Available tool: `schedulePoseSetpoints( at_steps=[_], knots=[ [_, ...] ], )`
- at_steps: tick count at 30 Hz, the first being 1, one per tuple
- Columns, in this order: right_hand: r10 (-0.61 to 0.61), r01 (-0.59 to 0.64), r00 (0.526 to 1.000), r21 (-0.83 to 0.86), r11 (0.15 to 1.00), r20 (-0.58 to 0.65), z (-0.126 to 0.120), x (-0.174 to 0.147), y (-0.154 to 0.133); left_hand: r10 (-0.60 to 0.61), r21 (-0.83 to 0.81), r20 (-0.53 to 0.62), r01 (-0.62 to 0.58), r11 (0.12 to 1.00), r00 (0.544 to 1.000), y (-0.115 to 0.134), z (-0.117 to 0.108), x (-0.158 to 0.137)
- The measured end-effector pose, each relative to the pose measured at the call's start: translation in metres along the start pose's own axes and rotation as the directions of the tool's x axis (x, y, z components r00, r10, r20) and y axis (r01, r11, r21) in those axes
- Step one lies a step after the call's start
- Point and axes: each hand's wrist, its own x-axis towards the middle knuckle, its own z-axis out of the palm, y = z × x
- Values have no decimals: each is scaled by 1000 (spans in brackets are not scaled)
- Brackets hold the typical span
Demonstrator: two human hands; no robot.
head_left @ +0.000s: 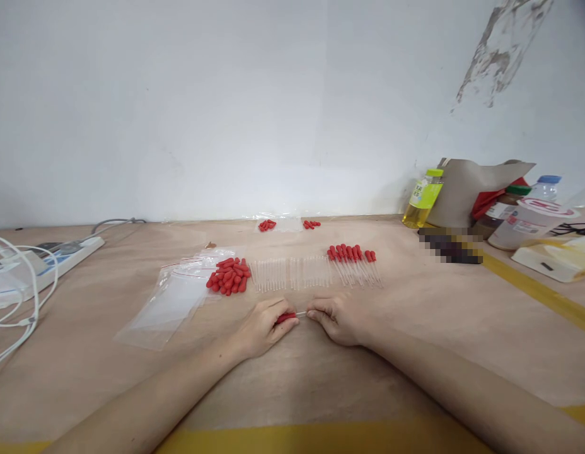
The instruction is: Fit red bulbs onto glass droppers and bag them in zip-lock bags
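left hand [268, 325] pinching red bulb [285, 318], right hand [337, 318] gripping thin clear tube [301, 313], both over the desk [292, 394], nearer than the loose tubes [272, 275]; tube seems to meet bulb mouth, poorly resolved; sideways push could snap it

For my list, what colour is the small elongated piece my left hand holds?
The small elongated piece is red, clearest in head view.

Tabletop [283, 397]: brown, striped with yellow tape [533, 290]
Clear bags [155, 315]: lying flat, left of centre
Red bulbs [230, 277]: heaped right at the bags' edge
Clear tubes [271, 275]: here, ranked side by side
Red-topped tubes [353, 254]: next along, rightward
Power strip [87, 252]: far left, angled
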Motion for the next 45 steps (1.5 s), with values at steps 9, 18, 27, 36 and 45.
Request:
schedulePoseSetpoints(
  at_steps=[9, 18, 27, 36, 45],
  knots=[
    [12, -14, 1000, 136, 991, 15, 5, 6, -5, 43, 24, -14, -43, 999, 999, 1, -2, 1],
    [-58, 55, 998, -259, 964, -6, -19, 13, 18, -51, -3, -95, 51, 999, 994, -7, -3, 6],
    [688, -702, 709, -58, 710, -155, -37, 40, 92, -76, 2, -11, 76, 997, 997, -8, -5, 8],
    [731, -756, 650, -81, 649, -208, -21, 43, 94, -69, -5, -12, 69, 998, 998, -8, -6, 7],
    [690, -690, 719, -206, 694, -80, -10, 54, 64, -64, -19, -14, 64, 998, 998, -8, -6, 8]
  ],
)
